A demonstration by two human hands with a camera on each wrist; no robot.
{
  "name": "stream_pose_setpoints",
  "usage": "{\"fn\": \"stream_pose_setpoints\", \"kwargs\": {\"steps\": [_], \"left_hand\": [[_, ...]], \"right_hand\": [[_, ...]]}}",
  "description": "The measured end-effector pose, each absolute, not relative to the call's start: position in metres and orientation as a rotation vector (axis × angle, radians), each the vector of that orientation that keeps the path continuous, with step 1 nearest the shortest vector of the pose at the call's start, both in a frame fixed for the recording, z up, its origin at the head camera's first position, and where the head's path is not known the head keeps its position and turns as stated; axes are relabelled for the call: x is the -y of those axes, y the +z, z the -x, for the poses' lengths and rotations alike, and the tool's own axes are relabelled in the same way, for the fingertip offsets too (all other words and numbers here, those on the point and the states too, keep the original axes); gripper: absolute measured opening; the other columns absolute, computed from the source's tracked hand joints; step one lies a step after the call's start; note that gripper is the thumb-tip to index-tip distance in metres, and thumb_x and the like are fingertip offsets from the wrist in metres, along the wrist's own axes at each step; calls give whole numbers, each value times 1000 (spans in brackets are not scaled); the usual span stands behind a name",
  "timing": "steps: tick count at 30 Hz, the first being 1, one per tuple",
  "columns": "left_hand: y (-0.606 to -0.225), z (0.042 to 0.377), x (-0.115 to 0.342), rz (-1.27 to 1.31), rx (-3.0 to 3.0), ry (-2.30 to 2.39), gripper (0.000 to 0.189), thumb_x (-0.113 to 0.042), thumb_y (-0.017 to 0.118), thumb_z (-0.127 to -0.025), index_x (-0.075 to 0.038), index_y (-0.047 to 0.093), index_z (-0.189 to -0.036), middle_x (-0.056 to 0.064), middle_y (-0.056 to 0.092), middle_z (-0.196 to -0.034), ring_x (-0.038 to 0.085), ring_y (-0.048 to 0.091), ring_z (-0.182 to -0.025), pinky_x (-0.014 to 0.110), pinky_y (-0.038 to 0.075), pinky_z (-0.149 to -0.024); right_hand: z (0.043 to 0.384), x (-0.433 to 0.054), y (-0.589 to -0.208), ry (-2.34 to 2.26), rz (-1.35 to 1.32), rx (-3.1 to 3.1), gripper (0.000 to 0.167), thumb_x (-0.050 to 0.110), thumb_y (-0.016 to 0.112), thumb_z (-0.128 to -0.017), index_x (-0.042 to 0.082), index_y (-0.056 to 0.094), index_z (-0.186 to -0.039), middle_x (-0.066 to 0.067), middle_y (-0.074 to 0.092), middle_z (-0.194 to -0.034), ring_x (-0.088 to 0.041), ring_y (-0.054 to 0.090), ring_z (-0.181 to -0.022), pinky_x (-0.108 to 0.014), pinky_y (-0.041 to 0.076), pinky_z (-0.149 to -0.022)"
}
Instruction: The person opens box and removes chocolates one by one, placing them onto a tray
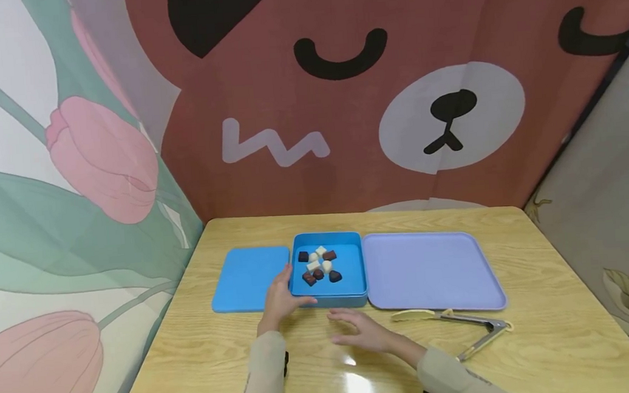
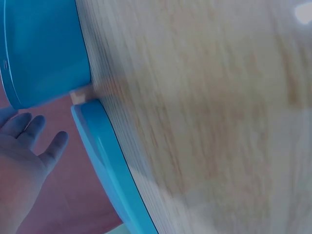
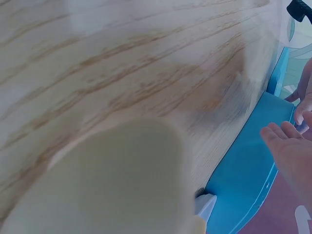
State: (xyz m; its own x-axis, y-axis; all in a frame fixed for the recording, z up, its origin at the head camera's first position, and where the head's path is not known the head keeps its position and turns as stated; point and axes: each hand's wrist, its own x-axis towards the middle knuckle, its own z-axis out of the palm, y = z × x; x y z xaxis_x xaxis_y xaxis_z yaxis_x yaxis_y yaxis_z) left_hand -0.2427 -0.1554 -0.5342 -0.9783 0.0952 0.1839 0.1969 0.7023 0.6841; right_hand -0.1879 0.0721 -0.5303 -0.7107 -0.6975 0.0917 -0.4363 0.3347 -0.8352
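Note:
A blue square box [image 1: 352,270] holds several chocolates [image 1: 329,256], dark, brown and white. At its front left corner is my left hand [image 1: 280,297], the thumb along the front rim and the fingers by the left side. The left wrist view shows this hand's fingers [image 2: 34,129] spread and loosely bent beside the box [image 2: 44,53]; whether they touch it I cannot tell. Just in front of the box, over the table, hovers my right hand [image 1: 363,330], fingers extended and holding nothing. In the right wrist view its palm [image 3: 295,153] appears near the box wall [image 3: 243,156].
A flat blue lid [image 1: 249,280] lies left of the box. On the right, a lavender tray [image 1: 429,267] sits close against it. Tongs with cream tips [image 1: 471,317] lie spread by the tray's front edge. A printed curtain [image 1: 342,127] hangs behind the wooden table [image 1: 554,338].

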Motion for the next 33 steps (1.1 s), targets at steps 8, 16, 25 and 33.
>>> {"fn": "stream_pose_setpoints", "kwargs": {"steps": [8,16,25,33], "left_hand": [[-536,245,156,243,2844,-1113,108,-44,80,-57,3,27,-138,18,21,-143,37,24,-127,48,29,-98],[-539,246,158,258,2837,-1115,108,-44,79,-59,5,25,-138,21,23,-142,36,27,-127,46,31,-97],[-540,246,159,262,2843,-1170,108,-44,78,-61,4,22,-139,22,24,-141,36,31,-124,44,37,-93],[-535,247,158,270,2901,-1152,106,-40,78,-63,5,19,-139,24,25,-139,37,36,-121,43,41,-88]], "right_hand": [[186,-84,-531,-1331,995,-2370,47,21,59,-87,-6,47,-125,-22,43,-129,-35,39,-119,-51,32,-94],[186,-98,-532,-1368,996,-2399,46,22,59,-87,-7,49,-122,-23,45,-127,-36,41,-116,-52,34,-93],[184,-112,-525,-1262,962,-2468,47,24,58,-88,-3,48,-126,-20,40,-132,-37,34,-121,-56,29,-94],[182,-123,-523,-1141,996,-2558,49,27,58,-88,-1,48,-126,-19,36,-135,-39,30,-123,-57,28,-94]]}}
